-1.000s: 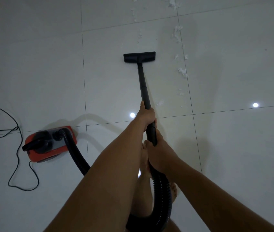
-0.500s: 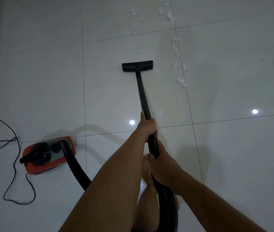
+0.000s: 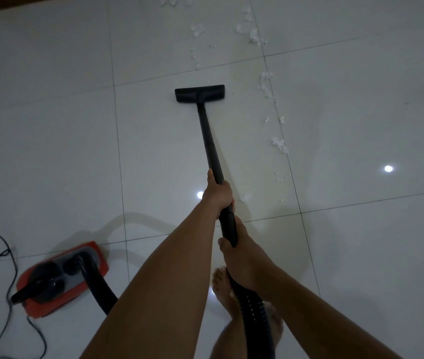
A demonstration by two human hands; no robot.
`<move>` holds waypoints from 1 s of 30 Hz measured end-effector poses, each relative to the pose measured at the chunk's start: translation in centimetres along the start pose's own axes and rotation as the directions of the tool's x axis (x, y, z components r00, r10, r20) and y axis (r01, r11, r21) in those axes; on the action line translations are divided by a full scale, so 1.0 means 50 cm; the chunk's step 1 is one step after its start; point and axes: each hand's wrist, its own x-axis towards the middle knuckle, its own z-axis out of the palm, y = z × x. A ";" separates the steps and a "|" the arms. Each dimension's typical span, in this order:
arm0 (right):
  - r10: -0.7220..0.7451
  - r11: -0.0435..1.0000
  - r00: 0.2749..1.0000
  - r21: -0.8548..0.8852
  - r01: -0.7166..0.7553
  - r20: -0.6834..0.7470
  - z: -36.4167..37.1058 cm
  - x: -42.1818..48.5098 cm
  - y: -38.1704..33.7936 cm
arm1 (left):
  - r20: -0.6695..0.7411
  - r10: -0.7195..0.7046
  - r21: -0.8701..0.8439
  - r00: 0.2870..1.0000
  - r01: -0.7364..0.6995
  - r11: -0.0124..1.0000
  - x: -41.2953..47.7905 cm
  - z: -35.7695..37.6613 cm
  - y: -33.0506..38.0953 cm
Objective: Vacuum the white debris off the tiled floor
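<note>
A black vacuum wand (image 3: pixel 209 141) runs from my hands up to its flat black floor head (image 3: pixel 200 93), which rests on the white tiled floor (image 3: pixel 63 151). My left hand (image 3: pixel 217 194) grips the wand higher up. My right hand (image 3: pixel 236 251) grips it lower, where the ribbed black hose (image 3: pixel 253 314) begins. White debris (image 3: pixel 279 145) lies scattered in a line along the tile joint right of the wand. More white clumps (image 3: pixel 253 35) lie beyond the floor head at the top.
The red and black vacuum body (image 3: pixel 60 278) sits on the floor at the lower left, its hose curving under my left arm. A black power cable (image 3: pixel 3 255) loops at the left edge. My bare feet (image 3: pixel 222 286) stand below my hands. A brown edge (image 3: pixel 3 2) shows top left.
The view has tilted up a little, so the floor head sits lower in the frame and more debris shows at the top. Both hands keep their grip on the wand.
</note>
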 end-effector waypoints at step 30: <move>0.050 0.994 0.993 0.094 -0.060 0.107 -0.116 0.034 -0.048 | -0.064 -0.006 0.011 0.998 0.007 1.000 0.012 0.044 0.107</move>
